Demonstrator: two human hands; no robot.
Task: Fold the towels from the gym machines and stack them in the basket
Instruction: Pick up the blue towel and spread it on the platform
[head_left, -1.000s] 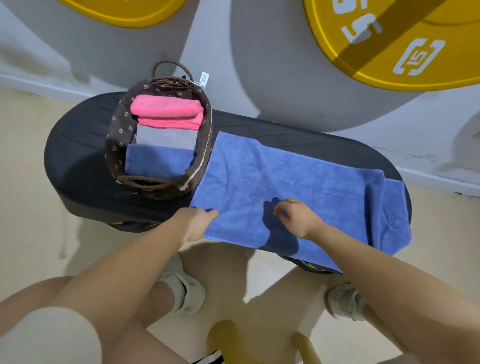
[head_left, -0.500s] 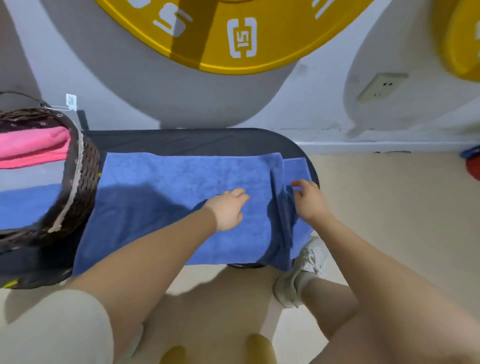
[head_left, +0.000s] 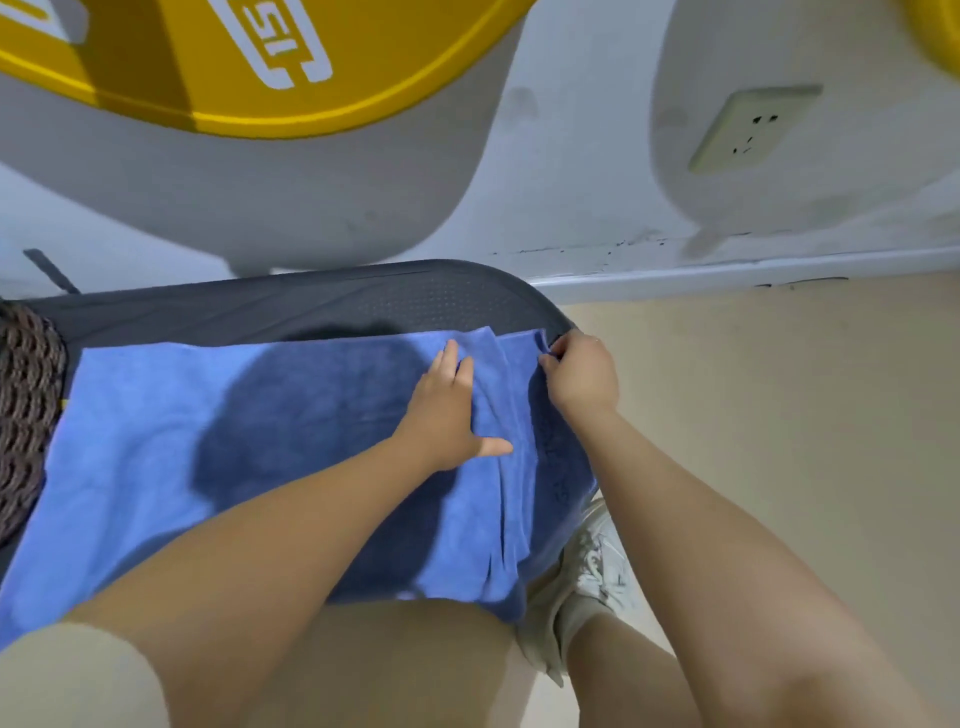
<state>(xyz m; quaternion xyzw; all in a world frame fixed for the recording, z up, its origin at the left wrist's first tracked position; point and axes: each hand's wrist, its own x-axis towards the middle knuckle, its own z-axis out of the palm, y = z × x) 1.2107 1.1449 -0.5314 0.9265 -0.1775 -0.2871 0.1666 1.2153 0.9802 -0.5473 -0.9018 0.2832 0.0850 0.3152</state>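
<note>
Left hand (head_left: 445, 410) presses flat, fingers spread, on the towel (head_left: 218, 415); right hand (head_left: 582, 375) pinches its far corner on the bench (head_left: 311, 306)

The dark brown woven basket (head_left: 26, 410) is cut off by the left edge, just left of the spread blue towel (head_left: 234, 426), so its inside cannot be seen. The towel's near left corner also runs off that edge. The left hand (head_left: 447, 415) lies flat on the towel and hides the cloth under it. The right hand (head_left: 582, 374) is curled at the towel's far right corner, and its fingertips are hidden in the folds. Above the towel, the big yellow round weight plate (head_left: 218, 57) is cut by the top edge, and its white marks cannot be read.
</note>
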